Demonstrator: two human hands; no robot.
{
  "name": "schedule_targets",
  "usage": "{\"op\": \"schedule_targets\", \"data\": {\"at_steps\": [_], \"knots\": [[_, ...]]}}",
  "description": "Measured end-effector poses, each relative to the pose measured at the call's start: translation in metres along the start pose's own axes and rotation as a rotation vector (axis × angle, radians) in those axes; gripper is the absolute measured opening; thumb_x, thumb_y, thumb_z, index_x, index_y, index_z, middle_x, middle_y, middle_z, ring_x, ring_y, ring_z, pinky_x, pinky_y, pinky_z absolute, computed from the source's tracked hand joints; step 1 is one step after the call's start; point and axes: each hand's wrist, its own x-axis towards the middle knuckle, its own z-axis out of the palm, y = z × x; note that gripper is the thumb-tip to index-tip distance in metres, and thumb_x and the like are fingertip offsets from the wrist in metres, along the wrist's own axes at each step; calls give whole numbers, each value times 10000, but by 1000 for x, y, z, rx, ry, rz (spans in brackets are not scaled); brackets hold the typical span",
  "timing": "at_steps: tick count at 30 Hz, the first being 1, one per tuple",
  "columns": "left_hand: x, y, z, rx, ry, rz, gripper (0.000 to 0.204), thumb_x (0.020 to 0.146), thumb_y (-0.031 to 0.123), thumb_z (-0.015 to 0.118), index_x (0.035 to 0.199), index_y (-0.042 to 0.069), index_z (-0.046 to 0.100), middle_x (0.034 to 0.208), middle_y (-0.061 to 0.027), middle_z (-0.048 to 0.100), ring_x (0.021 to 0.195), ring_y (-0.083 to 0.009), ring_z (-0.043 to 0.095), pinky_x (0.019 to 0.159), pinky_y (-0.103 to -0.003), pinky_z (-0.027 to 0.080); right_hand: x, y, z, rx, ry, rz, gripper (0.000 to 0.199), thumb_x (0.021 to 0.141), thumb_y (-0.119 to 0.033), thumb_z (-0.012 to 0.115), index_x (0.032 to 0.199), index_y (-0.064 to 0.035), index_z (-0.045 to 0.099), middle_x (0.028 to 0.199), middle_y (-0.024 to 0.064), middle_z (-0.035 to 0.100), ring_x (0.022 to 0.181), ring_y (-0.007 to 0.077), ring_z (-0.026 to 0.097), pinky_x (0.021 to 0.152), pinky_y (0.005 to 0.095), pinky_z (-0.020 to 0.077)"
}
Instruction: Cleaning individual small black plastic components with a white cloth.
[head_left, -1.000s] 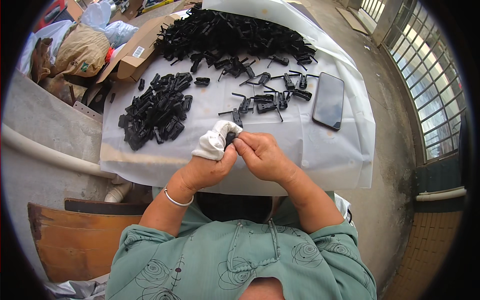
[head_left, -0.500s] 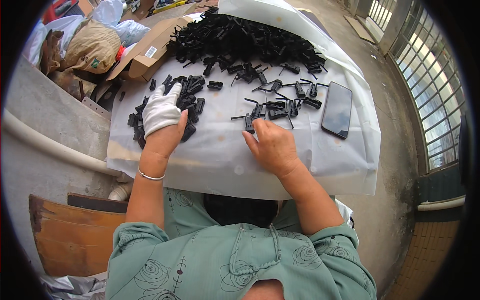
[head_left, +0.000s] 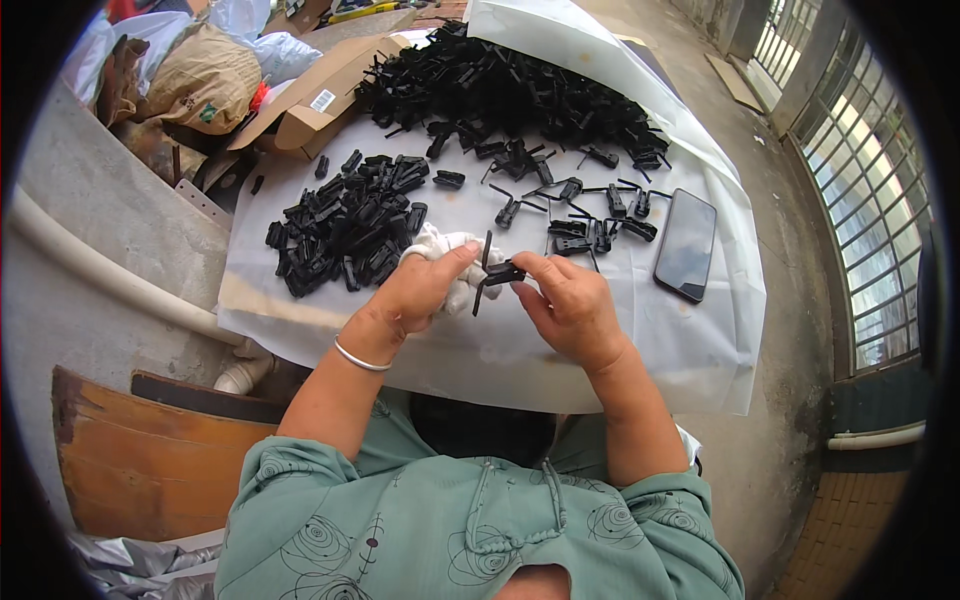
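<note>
Between my hands, over the near middle of the table, is a black plastic clip-like part [head_left: 503, 274] with two thin arms sticking out on its left. My right hand [head_left: 575, 305] is bare and pinches its body between thumb and fingers. My left hand [head_left: 425, 285] wears a white glove over the fingers, with the thumb bare. Its fingers curl behind the part and its thumb meets one arm. To the left lies a pile of black pieces without spread arms [head_left: 345, 220]. Several black parts with arms [head_left: 600, 235] lie loose beyond my right hand.
A large heap of black parts [head_left: 510, 90] covers the table's far side, beside a folded white sheet [head_left: 570, 40]. A phone [head_left: 685, 245] lies at the right. An open cardboard box [head_left: 310, 110] and bags [head_left: 205, 80] stand at the far left. A pipe [head_left: 130, 290] runs along the left wall.
My left hand has left the pile and come right to the middle. My right hand has lifted a black part off the table and brought it to the left hand.
</note>
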Motion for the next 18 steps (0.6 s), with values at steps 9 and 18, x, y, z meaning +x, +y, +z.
{"op": "schedule_targets", "data": {"at_steps": [9, 18], "knots": [[-13, -15, 21, -65, -91, 150, 240, 897, 135, 536, 1106, 16, 521, 832, -8, 584, 656, -29, 509, 500, -167, 380, 1, -27, 2, 278, -10, -82, 198, 738, -25, 681, 914, -33, 591, 608, 15, 476, 459, 103, 391, 435, 239, 338], [-21, -13, 34, 60, -102, 359, 250, 851, 64, 551, 1091, 0, 524, 872, -20, 568, 657, -43, 493, 542, -189, 435, -4, -9, 6, 505, -61, 488, 200, 864, -155, 612, 745, -22, 522, 584, -5, 468, 530, 59, 391, 488, 214, 340]]}}
